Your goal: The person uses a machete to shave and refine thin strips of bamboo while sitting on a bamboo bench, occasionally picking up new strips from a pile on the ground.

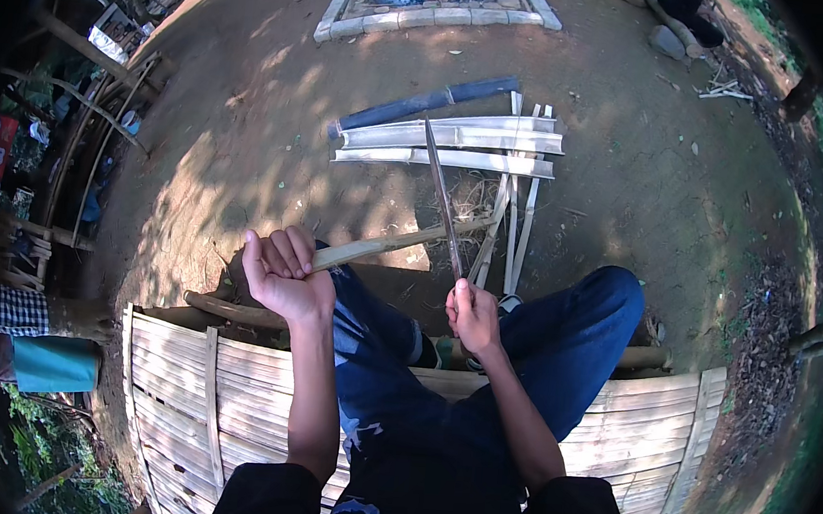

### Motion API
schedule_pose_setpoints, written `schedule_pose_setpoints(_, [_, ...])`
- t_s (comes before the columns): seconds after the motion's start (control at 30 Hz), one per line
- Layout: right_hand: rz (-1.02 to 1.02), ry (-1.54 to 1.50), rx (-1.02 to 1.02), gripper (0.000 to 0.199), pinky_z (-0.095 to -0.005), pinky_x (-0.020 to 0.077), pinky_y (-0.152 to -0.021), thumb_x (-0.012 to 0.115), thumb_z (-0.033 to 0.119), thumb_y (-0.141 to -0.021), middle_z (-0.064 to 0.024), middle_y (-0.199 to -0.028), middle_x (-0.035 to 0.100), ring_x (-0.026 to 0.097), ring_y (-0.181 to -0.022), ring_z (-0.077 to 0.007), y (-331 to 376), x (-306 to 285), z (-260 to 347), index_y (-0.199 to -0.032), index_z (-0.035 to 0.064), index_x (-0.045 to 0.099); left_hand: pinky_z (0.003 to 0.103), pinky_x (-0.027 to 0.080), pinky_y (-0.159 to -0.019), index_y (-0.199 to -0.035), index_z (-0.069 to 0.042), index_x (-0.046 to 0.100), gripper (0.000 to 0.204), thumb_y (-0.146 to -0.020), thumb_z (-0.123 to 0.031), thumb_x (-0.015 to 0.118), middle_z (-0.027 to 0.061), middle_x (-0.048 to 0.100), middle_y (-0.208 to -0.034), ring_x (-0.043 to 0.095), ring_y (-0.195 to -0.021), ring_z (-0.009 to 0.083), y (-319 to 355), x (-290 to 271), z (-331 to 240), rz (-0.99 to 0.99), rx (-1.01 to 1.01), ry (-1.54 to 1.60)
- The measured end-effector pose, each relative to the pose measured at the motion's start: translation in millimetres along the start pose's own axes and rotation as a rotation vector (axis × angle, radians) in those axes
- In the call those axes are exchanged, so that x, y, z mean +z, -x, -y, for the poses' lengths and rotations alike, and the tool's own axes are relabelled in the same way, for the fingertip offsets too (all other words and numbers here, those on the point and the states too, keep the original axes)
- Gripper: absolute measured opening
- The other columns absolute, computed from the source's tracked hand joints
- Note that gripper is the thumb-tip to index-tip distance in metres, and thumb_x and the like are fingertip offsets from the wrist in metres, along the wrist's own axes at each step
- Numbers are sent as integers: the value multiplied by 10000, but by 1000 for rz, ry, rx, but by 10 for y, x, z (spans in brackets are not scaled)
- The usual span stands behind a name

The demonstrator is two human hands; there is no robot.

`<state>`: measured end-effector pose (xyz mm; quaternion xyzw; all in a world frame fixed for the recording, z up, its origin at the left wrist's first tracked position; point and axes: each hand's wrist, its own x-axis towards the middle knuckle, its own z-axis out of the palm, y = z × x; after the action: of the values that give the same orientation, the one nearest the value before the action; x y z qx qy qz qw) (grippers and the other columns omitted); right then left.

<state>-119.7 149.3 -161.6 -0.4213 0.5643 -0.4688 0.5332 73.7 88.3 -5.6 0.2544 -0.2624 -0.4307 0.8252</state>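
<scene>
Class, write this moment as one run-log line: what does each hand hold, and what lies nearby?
left hand: grips bamboo strip | right hand: grips long blade, crossing strip | ground: split bamboo pieces | seat: bamboo bench

Quick count: two hands, left hand (280,271) and right hand (473,312), each gripping one thing, so one bamboo strip (388,244) and one long blade (441,192). On the ground past the bench edge: two split bamboo halves (450,134), one dark bamboo pole (424,101)

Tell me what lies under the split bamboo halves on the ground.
Under the split bamboo halves lie thin bamboo slats and bare dirt ground. The slats' crossing parts are covered.
</scene>
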Motion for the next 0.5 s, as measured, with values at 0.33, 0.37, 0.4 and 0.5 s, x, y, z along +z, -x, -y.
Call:
schedule_pose_setpoints(0.33, [166, 67, -195, 407, -369, 412, -475, 520, 300, -958, -165, -514, 513, 554, -464, -303, 298, 528, 84, -719, -27, 562, 260, 205, -460, -486, -175, 253, 523, -966, -289, 427, -6, 253, -426, 213, -398, 105, 295, -16, 36, -65, 28, -22])
schedule_pose_setpoints(0.37, [188, 65, -217, 408, -380, 413, -476, 527, 304, -955, -174, -512, 508, 553, -469, -325, 292, 549, 155, -716, -26, 559, 260, 203, -462, -489, -175, 255, 519, -966, -289, 426, -6, 254, -429, 214, -405, 105, 301, -36, 33, -138, 28, -5])
schedule_pose_setpoints(0.4, [208, 63, -240, 409, -391, 413, -476, 535, 308, -951, -182, -510, 504, 553, -474, -347, 280, 563, 232, -714, -25, 557, 260, 202, -463, -491, -175, 257, 516, -965, -290, 424, -6, 255, -433, 216, -412, 105, 303, -63, 26, -211, 28, 11])
schedule_pose_setpoints(0.5, [257, 107, -291, 397, -427, 439, -497, 566, 324, -930, -193, -521, 525, 578, -515, -379, 210, 578, 364, -725, -16, 554, 256, 203, -477, -508, -174, 270, 496, -964, -294, 423, -4, 256, -444, 228, -436, 103, 326, -157, 1, -140, 12, 2])
